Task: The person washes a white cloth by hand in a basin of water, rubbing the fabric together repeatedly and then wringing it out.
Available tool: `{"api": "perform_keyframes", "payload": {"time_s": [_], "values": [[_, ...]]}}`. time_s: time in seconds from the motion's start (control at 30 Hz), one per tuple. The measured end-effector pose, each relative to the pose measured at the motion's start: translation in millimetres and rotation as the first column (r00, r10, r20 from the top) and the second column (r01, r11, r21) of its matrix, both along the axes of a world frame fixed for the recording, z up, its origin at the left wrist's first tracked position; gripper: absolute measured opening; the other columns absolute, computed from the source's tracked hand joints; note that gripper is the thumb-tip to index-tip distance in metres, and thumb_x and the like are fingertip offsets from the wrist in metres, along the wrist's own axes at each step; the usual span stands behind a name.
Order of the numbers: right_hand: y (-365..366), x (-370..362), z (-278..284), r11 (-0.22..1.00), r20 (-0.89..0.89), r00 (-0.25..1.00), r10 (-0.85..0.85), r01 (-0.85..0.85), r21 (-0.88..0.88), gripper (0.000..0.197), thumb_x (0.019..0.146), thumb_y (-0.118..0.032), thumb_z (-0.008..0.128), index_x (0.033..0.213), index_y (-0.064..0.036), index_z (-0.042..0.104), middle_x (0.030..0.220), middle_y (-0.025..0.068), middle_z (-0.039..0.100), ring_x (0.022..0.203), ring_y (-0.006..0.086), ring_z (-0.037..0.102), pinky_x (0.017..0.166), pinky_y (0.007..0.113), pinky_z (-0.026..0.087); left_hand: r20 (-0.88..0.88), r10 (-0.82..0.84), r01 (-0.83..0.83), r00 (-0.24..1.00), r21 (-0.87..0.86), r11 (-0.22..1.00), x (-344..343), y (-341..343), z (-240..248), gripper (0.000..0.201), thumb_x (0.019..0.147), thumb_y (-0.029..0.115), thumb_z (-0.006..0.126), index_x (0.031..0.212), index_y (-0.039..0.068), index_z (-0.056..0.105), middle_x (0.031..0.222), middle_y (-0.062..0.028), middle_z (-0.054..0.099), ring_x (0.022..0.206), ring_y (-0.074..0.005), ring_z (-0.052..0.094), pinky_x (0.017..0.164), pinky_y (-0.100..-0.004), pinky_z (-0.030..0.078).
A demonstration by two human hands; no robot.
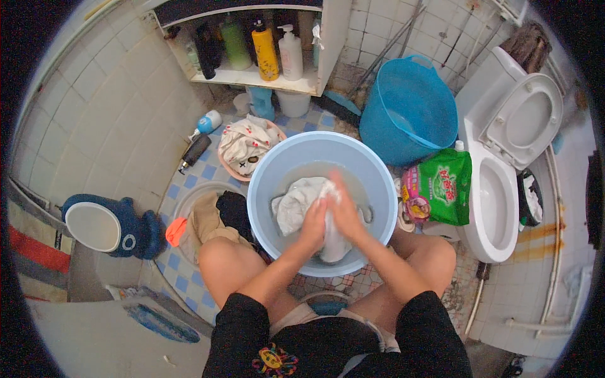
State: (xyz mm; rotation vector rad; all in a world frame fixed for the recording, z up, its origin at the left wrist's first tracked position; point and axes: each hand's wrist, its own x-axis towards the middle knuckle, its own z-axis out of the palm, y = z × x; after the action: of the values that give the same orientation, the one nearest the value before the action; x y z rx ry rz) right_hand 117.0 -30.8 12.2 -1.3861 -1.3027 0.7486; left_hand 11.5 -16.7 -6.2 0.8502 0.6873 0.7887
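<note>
A light blue basin (259,217) of cloudy water stands between my knees, with a wet white cloth (296,205) bunched in it. My left hand (313,225) grips part of this cloth near the basin's middle. Pressed against the same bunch from the other side is my right hand (344,214), its fingertips blurred by motion. Between and below the hands the cloth hangs toward the basin's near side. Which kind of cloth article it is cannot be made out.
Left of the basin lie beige and black clothes (217,217); beyond them sits a pink basin (228,165) of white laundry. To the right are a blue tub (409,107), a green detergent pouch (444,189) and a toilet (495,208). A bottle shelf (246,74) stands ahead.
</note>
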Motion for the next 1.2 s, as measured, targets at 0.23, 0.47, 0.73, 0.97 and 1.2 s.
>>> {"api": "perform_keyframes", "payload": {"time_s": [0.23, 0.47, 0.73, 0.97, 1.2], "values": [[-16, -43, 13, 0.957, 0.252, 0.924, 0.289, -0.287, -0.047, 0.048, 0.087, -0.023, 0.04, 0.131, -0.0046, 0.032, 0.137, 0.0139, 0.028, 0.13, 0.0252, 0.02, 0.105, 0.039, 0.014, -0.045, 0.359, -0.345, 0.932, -0.411, 0.844, -18, 31, 41, 0.05, 0.091, 0.033, 0.037, 0.131, 0.005, 0.028, 0.128, -0.0118, 0.039, 0.115, -0.0227, 0.04, 0.097, -0.0362, 0.031], [14, 13, -22, 0.995, -0.242, 0.97, -0.01, -0.015, -0.098, 0.046, 0.087, -0.016, 0.038, 0.131, -0.0022, 0.031, 0.139, 0.0136, 0.026, 0.13, 0.0281, 0.02, 0.105, 0.036, 0.014, 0.006, 0.0, -0.001, 1.0, 0.061, 0.998, -3, 4, -10, 0.04, 0.09, 0.015, 0.037, 0.128, 0.003, 0.035, 0.125, -0.0103, 0.043, 0.113, -0.0203, 0.043, 0.096, -0.0328, 0.033], [-13, -36, -12, 0.988, 0.273, 0.951, 0.144, -0.154, 0.015, 0.046, 0.086, -0.017, 0.036, 0.13, -0.0029, 0.033, 0.138, 0.0148, 0.026, 0.129, 0.0282, 0.021, 0.106, 0.036, 0.014, 0.172, 0.059, -0.007, 0.983, -0.288, 0.958, -17, 31, 10, 0.041, 0.089, 0.017, 0.038, 0.129, 0.006, 0.035, 0.125, -0.0106, 0.043, 0.113, -0.022, 0.044, 0.096, -0.0359, 0.036], [-3, -3, -19, 0.995, 0.043, 0.995, 0.093, -0.094, 0.04, 0.046, 0.086, -0.02, 0.039, 0.129, -0.0022, 0.035, 0.136, 0.0152, 0.03, 0.127, 0.0285, 0.025, 0.106, 0.036, 0.014, 0.101, -0.044, 0.041, 0.994, 0.028, 0.999, -17, 16, -11, 0.042, 0.091, 0.02, 0.037, 0.129, 0.002, 0.033, 0.125, -0.0106, 0.043, 0.113, -0.0208, 0.043, 0.096, -0.0332, 0.035], [-1, -5, -17, 0.989, 0.122, 0.982, 0.144, -0.139, -0.046, 0.05, 0.086, -0.022, 0.04, 0.131, -0.0033, 0.032, 0.138, 0.0147, 0.027, 0.13, 0.0271, 0.019, 0.106, 0.036, 0.012, 0.126, 0.073, -0.035, 0.989, -0.281, 0.959, -14, 1, 19, 0.038, 0.091, 0.016, 0.036, 0.125, 0.001, 0.036, 0.119, -0.0109, 0.047, 0.107, -0.0194, 0.047, 0.092, -0.0323, 0.038]]}}
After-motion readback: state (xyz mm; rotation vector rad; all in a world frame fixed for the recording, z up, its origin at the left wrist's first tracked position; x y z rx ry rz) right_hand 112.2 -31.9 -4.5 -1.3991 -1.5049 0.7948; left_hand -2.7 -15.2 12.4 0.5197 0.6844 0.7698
